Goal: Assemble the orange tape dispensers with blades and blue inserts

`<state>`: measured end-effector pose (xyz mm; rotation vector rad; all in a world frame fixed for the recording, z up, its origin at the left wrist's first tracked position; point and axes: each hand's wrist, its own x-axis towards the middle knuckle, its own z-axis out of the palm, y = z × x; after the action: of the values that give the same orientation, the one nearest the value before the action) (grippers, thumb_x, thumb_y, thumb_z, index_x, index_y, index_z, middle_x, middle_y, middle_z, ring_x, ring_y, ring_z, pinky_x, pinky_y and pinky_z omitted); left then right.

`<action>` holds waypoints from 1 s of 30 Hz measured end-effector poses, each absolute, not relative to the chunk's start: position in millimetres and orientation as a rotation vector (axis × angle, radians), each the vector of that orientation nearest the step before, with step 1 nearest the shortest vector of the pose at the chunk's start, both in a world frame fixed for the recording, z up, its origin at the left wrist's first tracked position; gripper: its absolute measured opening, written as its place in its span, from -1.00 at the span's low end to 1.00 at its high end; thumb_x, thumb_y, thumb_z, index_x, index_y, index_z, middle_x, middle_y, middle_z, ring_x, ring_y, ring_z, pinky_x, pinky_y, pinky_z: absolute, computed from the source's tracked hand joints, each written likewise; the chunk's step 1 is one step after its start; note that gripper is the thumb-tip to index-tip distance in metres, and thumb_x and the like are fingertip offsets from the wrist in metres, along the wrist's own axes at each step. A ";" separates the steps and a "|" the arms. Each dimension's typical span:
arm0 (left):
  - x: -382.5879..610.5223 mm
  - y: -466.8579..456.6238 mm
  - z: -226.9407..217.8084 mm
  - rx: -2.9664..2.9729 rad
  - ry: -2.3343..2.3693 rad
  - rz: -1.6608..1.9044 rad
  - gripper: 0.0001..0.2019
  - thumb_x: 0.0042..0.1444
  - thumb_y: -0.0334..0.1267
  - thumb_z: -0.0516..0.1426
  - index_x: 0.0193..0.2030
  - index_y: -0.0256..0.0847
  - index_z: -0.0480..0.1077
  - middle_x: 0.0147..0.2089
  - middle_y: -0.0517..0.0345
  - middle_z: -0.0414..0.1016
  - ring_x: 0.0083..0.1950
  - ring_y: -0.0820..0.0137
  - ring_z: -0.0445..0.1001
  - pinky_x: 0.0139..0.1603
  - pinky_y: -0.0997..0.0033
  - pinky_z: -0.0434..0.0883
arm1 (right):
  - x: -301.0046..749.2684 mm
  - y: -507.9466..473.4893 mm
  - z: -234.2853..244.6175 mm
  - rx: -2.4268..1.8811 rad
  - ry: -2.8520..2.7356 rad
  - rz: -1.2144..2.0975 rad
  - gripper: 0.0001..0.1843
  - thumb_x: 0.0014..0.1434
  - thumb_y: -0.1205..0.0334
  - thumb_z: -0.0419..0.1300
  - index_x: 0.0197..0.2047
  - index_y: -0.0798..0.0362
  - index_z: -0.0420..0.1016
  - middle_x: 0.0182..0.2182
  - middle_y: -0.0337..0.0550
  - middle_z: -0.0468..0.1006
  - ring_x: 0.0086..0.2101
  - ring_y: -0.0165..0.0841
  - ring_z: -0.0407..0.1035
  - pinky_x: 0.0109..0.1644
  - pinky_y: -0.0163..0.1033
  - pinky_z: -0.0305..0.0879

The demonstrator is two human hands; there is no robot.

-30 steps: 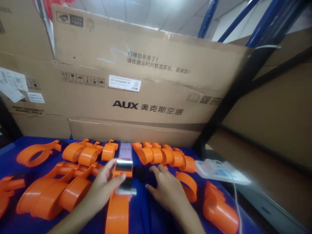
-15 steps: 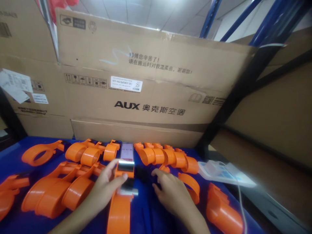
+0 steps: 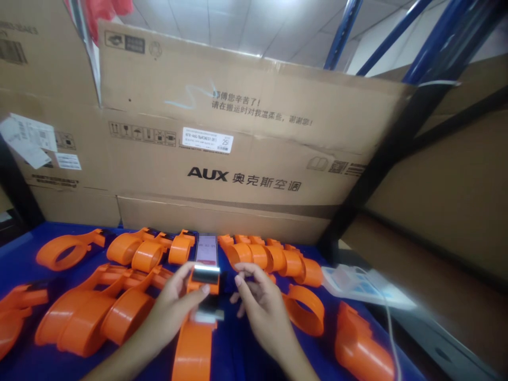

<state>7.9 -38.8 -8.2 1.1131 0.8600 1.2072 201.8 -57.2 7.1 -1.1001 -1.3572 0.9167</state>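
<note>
At a blue table (image 3: 234, 346) backed by cardboard (image 3: 159, 164), a left hand (image 3: 178, 296) clasps the far part of an orange dispenser (image 3: 193, 349), centre scene, from its left. A right hand (image 3: 260, 304) curls just right of it, apart, any hold impossible to tell. The dispenser's long axis runs near to far, metal-fitted head far, ring near.

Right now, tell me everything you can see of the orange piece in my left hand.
The orange piece looks like smooth plastic, its wide curved near end running out of the picture. Farther up are a shiny silvery strip, a dark part and a pale stub jutting right. The left hand holds it from its left, thumb on top; the right hand is apart from it.
</note>
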 end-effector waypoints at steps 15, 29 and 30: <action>8.2 -40.4 -7.5 1.136 0.872 1.228 -0.50 0.00 -0.11 0.36 0.09 -0.12 0.46 -0.41 0.16 0.52 -0.36 0.25 0.50 -0.35 0.34 0.39 | 204.1 -56.2 8.6 -1.093 -1.548 0.682 -0.84 0.29 0.16 0.18 -0.18 0.03 0.55 -0.30 -0.12 0.56 -0.27 -0.25 0.49 -0.19 -0.21 0.47; 8.3 -38.0 -12.6 1.136 0.882 1.227 -0.51 0.01 -0.06 0.35 0.08 -0.13 0.45 -0.37 0.17 0.51 -0.47 0.40 0.39 -0.47 0.43 0.31 | 184.3 -65.0 2.6 -0.983 -1.352 0.808 -0.77 0.35 0.08 0.15 0.01 -0.03 0.33 -0.35 -0.22 0.49 -0.45 -0.38 0.49 -0.40 -0.31 0.46; 8.7 -38.0 -12.3 1.144 0.873 1.218 -0.52 0.02 -0.05 0.35 0.07 -0.14 0.45 -0.36 0.17 0.51 -0.49 0.42 0.37 -0.49 0.45 0.29 | 183.9 -65.0 2.3 -0.960 -1.347 0.817 -0.78 0.33 0.10 0.18 -0.01 -0.03 0.34 -0.32 -0.19 0.49 -0.41 -0.36 0.50 -0.36 -0.29 0.49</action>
<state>8.7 -38.0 -12.3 1.1437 0.8733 1.2180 183.9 -65.0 2.3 -0.9595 -1.3471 0.8169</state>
